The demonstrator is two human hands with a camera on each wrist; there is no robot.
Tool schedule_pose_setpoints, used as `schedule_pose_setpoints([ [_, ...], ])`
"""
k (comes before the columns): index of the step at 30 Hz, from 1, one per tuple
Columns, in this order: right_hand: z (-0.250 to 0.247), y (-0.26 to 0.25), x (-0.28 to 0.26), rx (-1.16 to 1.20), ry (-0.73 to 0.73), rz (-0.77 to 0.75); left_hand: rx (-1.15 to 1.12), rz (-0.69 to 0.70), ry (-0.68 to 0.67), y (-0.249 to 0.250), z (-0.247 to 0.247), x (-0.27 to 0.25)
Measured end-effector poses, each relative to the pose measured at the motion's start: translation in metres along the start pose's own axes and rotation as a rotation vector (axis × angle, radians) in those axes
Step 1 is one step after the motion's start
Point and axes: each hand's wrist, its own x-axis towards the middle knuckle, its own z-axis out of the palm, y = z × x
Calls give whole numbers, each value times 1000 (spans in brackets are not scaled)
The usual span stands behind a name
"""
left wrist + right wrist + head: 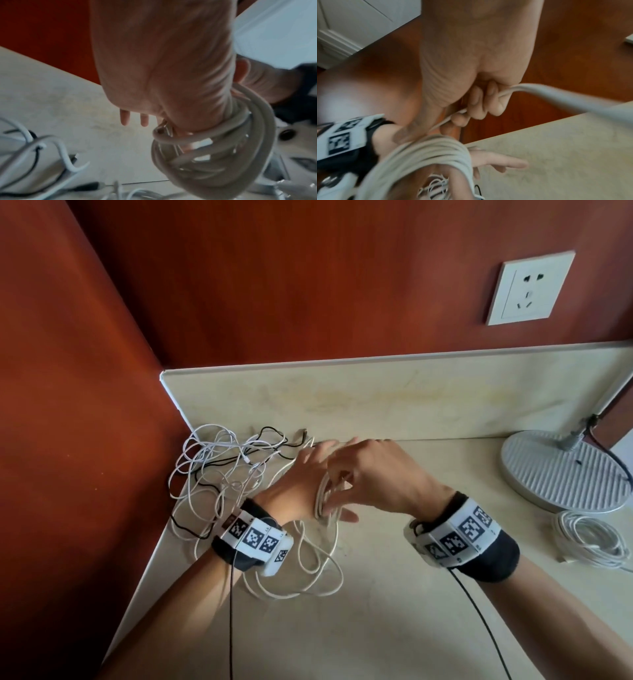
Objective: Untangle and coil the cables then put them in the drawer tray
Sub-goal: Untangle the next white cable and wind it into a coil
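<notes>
No brand or readable writing shows; the only markings are black-and-white square code patterns on the white wristbands (255, 539) worn on both wrists. The left hand (298, 487) is held flat with its fingers straight and together, and several turns of a pale cable (223, 155) are wound around it across the palm and back, so it serves as the form for the coil rather than gripping. The right hand (373, 470) sits just at 3 o'clock of the left, touching it, with its fingers (481, 102) curled and pinching the free run of that same cable, which leaves the hand toward 3 o'clock in the right wrist view. Slack loops of the cable hang down from the hands onto the beige countertop (411, 611) at 6 o'clock of them. A tangle of white and black cables (222, 470) lies on the counter at 9 to 10 o'clock of the hands, in the corner by the red wall. A coiled white cable (592, 539) lies at 3 o'clock, near a round white lamp base (561, 470). A white wall socket (529, 289) is at 1 o'clock.
</notes>
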Motion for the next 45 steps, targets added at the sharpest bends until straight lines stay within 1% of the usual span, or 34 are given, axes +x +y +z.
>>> schedule_pose_setpoints([
  [2,-9,8,2,319,-66,-15,-250,-10,17,12,-2,-13],
  [3,-14,12,3,480,-98,6,-336,-37,25,16,-2,-17],
  [4,-18,14,2,616,-127,39,-389,-46,53,17,-1,-18],
  [5,-21,15,1,724,-146,59,-421,-23,99,17,0,-17],
  [6,-22,15,0,807,-151,60,-455,28,144,17,1,-14],
  [7,-21,15,-1,869,-141,55,-491,70,180,14,4,-12],
  [8,-19,14,-1,927,-119,53,-509,82,198,11,6,-8],
  [11,-9,13,0,1106,30,117,-480,54,192,9,-4,-14],
  [12,-6,13,0,1135,80,137,-469,66,210,9,-6,-16],
  [15,3,13,0,1123,192,155,-481,217,315,17,-10,-19],
  [16,5,13,0,1110,214,159,-441,221,327,19,-10,-19],
  [18,6,13,-1,1058,256,173,-428,190,303,30,-21,-23],
  [20,5,12,-3,1024,290,201,-423,226,305,37,-30,-27],
  [21,4,12,-4,1032,285,203,-407,255,320,38,-32,-28],
  [22,3,12,-5,1044,258,204,-414,249,312,41,-36,-32],
  [23,1,13,-5,1072,209,207,-447,185,265,43,-40,-35],
  [24,0,15,-6,1109,154,212,-518,96,196,46,-42,-36],
  [25,-1,18,-7,1153,106,217,-621,49,117,48,-45,-39],
  [26,0,22,-8,1189,69,213,-743,91,63,49,-45,-38],
  [27,2,26,-9,1218,42,205,-838,181,38,49,-44,-36],
  [28,5,30,-9,1255,25,202,-879,229,19,49,-41,-35],
  [31,14,32,-8,1343,37,227,-834,357,47,46,-38,-29],
  [33,17,28,-6,1340,54,236,-854,384,60,43,-38,-24],
  [34,19,26,-6,1325,71,247,-863,373,68,41,-38,-26],
  [35,21,21,-5,1310,106,260,-856,330,91,40,-39,-28],
  [36,24,15,-5,1292,144,252,-854,251,132,37,-40,-29],
  [37,26,9,-4,1266,180,231,-850,158,186,35,-42,-30],
  [38,29,5,-4,1223,211,213,-781,109,262,30,-44,-30],
  [39,31,1,-4,1167,229,199,-667,143,353,26,-44,-27],
  [40,33,-2,-5,1111,232,187,-556,205,415,19,-43,-24],
  [41,35,-4,-6,1041,220,180,-480,209,468,15,-43,-21],
  [43,41,-4,-11,847,168,207,-397,133,622,7,-44,-13],
  [44,44,-5,-15,753,127,224,-410,92,695,3,-46,-11],
  [45,47,-8,-18,687,90,229,-493,47,745,-3,-48,-8],
])
